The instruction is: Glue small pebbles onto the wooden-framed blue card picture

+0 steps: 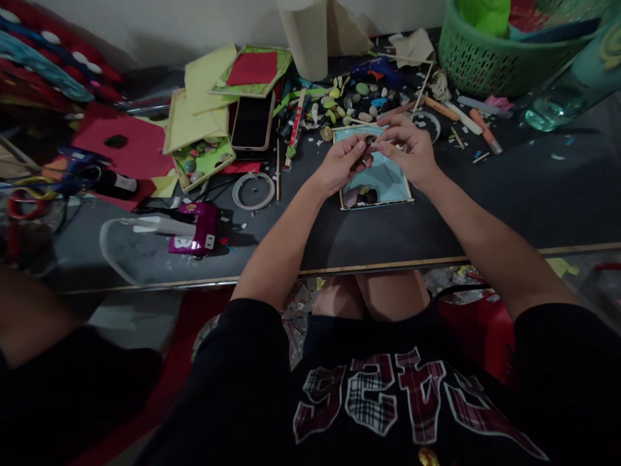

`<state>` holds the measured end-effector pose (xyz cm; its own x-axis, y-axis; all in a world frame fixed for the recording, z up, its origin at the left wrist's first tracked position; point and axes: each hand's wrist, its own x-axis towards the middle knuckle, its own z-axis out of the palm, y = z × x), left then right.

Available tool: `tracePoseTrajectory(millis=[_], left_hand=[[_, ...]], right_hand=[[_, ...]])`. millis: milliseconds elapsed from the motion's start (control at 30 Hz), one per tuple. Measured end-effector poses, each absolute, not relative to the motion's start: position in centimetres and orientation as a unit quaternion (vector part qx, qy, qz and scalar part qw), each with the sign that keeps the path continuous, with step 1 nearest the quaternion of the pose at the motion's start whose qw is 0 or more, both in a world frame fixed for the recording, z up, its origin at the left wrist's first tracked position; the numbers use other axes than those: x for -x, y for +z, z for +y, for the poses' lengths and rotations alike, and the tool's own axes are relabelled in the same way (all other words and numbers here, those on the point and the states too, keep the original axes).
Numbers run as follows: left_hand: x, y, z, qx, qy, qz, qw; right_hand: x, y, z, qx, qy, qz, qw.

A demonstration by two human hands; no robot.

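Above a light-blue card [383,178] edged with thin sticks, my two hands meet over a small dark pebble [370,139]. The fingertips of my left hand [343,162] pinch it from one side. My right hand [407,150] has its thumb and fingers closed at the pebble's other side, and its fingers partly cover it. Several stones [361,195], dark and greyish, lie in the card's near left corner. A thin curved line runs across the card's right part. Just behind the card spreads a pile of coloured pebbles [361,90].
Left of the card lie a tape roll [253,191], a purple glue gun [201,226], a phone [252,123] and stick-framed cards [198,123]. A green basket [485,65] and a clear bottle [557,97] stand back right. Another person's arm [33,317] is at left.
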<state>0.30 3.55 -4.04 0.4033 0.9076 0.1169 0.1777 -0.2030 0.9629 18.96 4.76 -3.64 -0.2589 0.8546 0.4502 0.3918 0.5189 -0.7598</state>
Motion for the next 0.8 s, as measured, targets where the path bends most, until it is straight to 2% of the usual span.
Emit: tracePoseTrajectory(millis=[167, 500, 800], left_hand=[[-1.0, -3.6, 2.9, -0.672, 0.367, 0.420, 0.487], [-1.4, -4.3, 2.9, -0.545, 0.440, 0.336, 0.630], [-1.4, -5.8, 3.6, -0.598, 0.462, 0.304, 0.580]], right_hand=[[-19.3, -4.1, 5.2, 0.415, 0.254, -0.752, 0.445], [-19.4, -4.2, 5.3, 0.397, 0.234, -0.747, 0.479], [-19.1, -3.1, 3.8, 0.444, 0.149, -0.726, 0.504]])
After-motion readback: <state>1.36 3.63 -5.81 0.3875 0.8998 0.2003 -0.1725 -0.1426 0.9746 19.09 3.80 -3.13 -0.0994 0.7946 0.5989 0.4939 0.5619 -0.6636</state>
